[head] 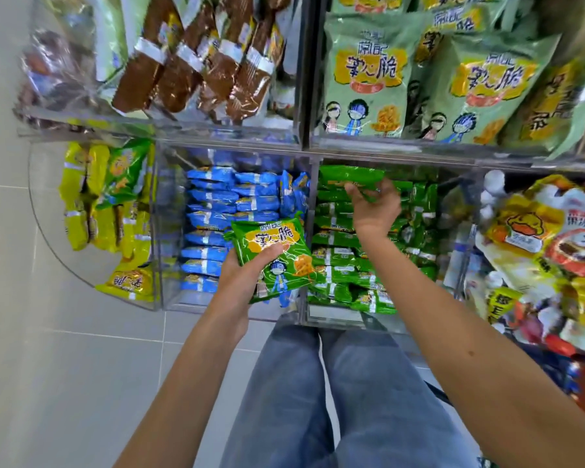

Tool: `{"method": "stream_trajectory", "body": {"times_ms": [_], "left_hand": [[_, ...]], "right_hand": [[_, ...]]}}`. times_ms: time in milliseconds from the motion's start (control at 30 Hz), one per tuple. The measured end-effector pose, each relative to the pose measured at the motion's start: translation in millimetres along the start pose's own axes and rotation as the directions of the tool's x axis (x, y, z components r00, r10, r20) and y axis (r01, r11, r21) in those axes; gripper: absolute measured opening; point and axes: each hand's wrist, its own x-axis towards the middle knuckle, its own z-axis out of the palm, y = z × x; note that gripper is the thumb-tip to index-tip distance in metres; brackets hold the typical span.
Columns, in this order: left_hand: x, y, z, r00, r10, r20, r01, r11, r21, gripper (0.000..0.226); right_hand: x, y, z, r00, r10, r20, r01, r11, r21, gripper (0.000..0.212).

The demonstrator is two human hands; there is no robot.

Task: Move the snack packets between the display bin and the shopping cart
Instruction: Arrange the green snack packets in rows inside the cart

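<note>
Clear display bin [335,315] holds stacked green packets [338,258]. Left hand [244,275] grips one packet [271,248] over the bin's near-left corner; right hand [375,211] pinches a second packet [348,175].

A person stood before a display bin [158,231] of compartments. The left hand [240,282] held a packet [271,244] above the divider between two lower compartments. The right hand [377,214] gripped a second packet [352,175] over the right-hand compartment, where rows of packets [338,258] lay. Larger bags [365,79] stood in the compartment behind.
</note>
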Motion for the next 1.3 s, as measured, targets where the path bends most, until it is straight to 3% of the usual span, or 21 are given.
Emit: {"method": "stream_trajectory", "body": {"times_ms": [133,233,367,433,467,600,667,700,767,833,867,933,1000,1067,1100,1200,1233,1300], "left_hand": [[5,2,0,1.000,-0.010,0.007,0.010,1.000,0.012,0.077],[9,3,1,1.000,-0.019,0.016,0.019,1.000,0.014,0.054],[9,2,5,0.999,-0.004,0.039,0.004,1.000,0.003,0.048],[9,1,6,0.999,0.000,0.037,0.000,1.000,0.001,0.048],[8,0,6,0.999,-0.003,0.038,0.002,1.000,0.005,0.049],[9,-6,8,0.999,-0.001,0.042,0.000,1.000,0.024,0.062],[7,-6,12,0.999,0.024,0.042,-0.025,0.999,0.029,0.074],[6,-5,15,0.998,0.036,0.047,-0.038,0.999,0.038,0.085],[6,-6,19,0.996,0.064,0.064,-0.070,0.994,0.087,0.090],[9,-6,23,0.991,0.114,0.071,-0.123,0.983,0.138,0.061],[10,-5,26,0.989,0.131,0.063,-0.140,0.975,0.170,0.046],[10,-3,31,0.988,0.145,0.055,-0.154,0.960,0.236,0.035],[6,1,34,0.985,0.158,0.073,-0.172,0.948,0.267,0.047],[6,3,34,0.989,0.141,0.053,-0.150,0.948,0.282,0.084],[9,3,32,0.991,0.131,0.035,-0.135,0.949,0.285,0.091],[16,-1,24,0.992,0.122,-0.010,-0.116,0.964,0.237,0.079],[18,-3,21,0.994,0.109,-0.026,-0.100,0.969,0.225,0.074],[22,-6,17,0.994,0.083,-0.067,-0.066,0.975,0.214,0.074]], "right_hand": [[11,0,-7,0.997,-0.051,0.054,0.054,0.997,-0.049,0.028],[19,1,-15,0.987,-0.114,0.113,0.129,0.982,-0.140,0.040],[16,3,-9,0.991,-0.136,0.010,0.132,0.936,-0.325,0.045],[10,3,-5,0.991,-0.137,-0.008,0.125,0.923,-0.363,0.035],[7,1,-5,0.993,-0.117,-0.010,0.105,0.923,-0.370,0.030],[-4,-2,-16,0.998,-0.009,-0.056,-0.009,0.950,-0.312,0.049],[-22,-7,-28,0.998,-0.003,-0.064,-0.009,0.982,-0.186,0.034],[-32,-8,-35,1.000,-0.006,-0.009,0.004,0.992,-0.124,0.022],[-58,-15,-49,0.958,0.041,0.283,-0.023,0.998,-0.066,0.014],[-80,-21,-62,0.799,0.132,0.587,-0.086,0.991,-0.107,0.025],[-87,-22,-66,0.736,0.159,0.658,-0.089,0.986,-0.138,0.031],[-89,-19,-68,0.708,0.176,0.684,-0.072,0.982,-0.177,0.049],[-85,-20,-71,0.718,0.191,0.670,-0.108,0.981,-0.164,0.058],[-73,-23,-79,0.738,0.220,0.638,-0.195,0.975,-0.110,0.057],[-64,-23,-84,0.759,0.219,0.613,-0.217,0.973,-0.080,0.053],[-38,-19,-94,0.853,0.137,0.503,-0.111,0.991,-0.081,0.025],[-30,-17,-92,0.894,0.102,0.437,-0.044,0.989,-0.141,0.026],[-18,-12,-79,0.954,-0.008,0.298,0.103,0.947,-0.303,0.054]]}}
